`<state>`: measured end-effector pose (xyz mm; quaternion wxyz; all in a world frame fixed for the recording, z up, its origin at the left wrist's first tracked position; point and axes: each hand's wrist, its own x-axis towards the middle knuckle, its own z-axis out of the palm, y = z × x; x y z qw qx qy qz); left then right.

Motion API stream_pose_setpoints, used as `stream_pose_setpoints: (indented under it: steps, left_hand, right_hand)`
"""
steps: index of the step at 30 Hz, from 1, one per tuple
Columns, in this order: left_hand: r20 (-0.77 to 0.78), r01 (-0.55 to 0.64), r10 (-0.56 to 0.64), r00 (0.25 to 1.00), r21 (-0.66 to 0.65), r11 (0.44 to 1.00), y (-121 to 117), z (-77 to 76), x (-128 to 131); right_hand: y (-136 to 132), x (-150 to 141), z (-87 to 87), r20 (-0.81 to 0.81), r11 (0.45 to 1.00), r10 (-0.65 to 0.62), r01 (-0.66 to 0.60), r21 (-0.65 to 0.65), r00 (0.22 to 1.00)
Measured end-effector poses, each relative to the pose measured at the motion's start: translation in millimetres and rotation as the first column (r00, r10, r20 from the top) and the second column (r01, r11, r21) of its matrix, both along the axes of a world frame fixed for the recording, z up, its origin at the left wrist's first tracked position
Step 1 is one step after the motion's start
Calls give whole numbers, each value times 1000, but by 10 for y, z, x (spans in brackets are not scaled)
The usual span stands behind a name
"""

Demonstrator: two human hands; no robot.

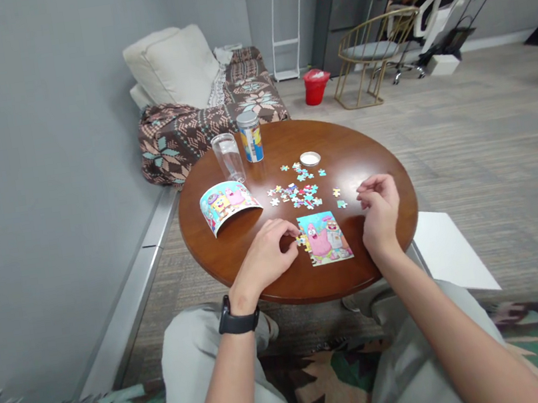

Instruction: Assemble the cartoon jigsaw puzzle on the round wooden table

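Observation:
A partly built cartoon jigsaw puzzle (326, 238) lies near the front of a round brown wooden table (235, 247). My left hand (267, 255) rests on the table beside the puzzle's left edge, its fingers pinched on a small piece at that edge. My right hand (378, 208) hovers just right of the puzzle with its fingers curled in; whether they hold a piece is hidden. Several loose puzzle pieces (300, 191) are scattered behind the puzzle.
A curled picture sheet (227, 204), a clear plastic tube (229, 157), a printed can (250, 137) and a white lid (310, 158) stand at the table's back. A patterned couch with cushions (178, 67), a red bin (316, 85) and a wire chair (372, 51) are beyond.

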<state>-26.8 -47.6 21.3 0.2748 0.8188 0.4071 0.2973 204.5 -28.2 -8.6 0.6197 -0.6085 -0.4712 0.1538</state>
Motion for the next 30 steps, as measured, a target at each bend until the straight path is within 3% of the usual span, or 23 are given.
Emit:
stream_pose_setpoints:
  steps: [3, 6, 9, 12, 19, 24, 30]
  left_hand:
    - [6, -25, 25, 1000, 18, 1000, 7, -4, 0]
    - [21, -169, 168, 985, 58, 984, 23, -16, -13]
    - [45, -348, 345, 937, 71, 935, 50, -44, -37]
    - [75, -433, 428, 901, 66, 899, 75, -81, -55]
    - [117, -468, 462, 879, 33, 883, 91, -130, -57]
    - [77, -461, 459, 885, 12, 887, 83, -119, -55]
    - [10, -385, 385, 923, 21, 923, 66, -85, -52]
  right_hand:
    - [37, 61, -75, -94, 999, -51, 51, -4, 994]
    - [69, 69, -143, -126, 998, -67, 65, -22, 990]
    - [81, 40, -162, -17, 996, -87, 86, -36, 996]
    - [66, 7, -119, 130, 998, -51, 56, -39, 990]
    - [29, 7, -73, 508, 989, 140, -93, -116, 850]
    - [29, 3, -86, 558, 979, 179, -90, -183, 810]
    - [6, -22, -48, 530, 979, 174, -86, -186, 830]
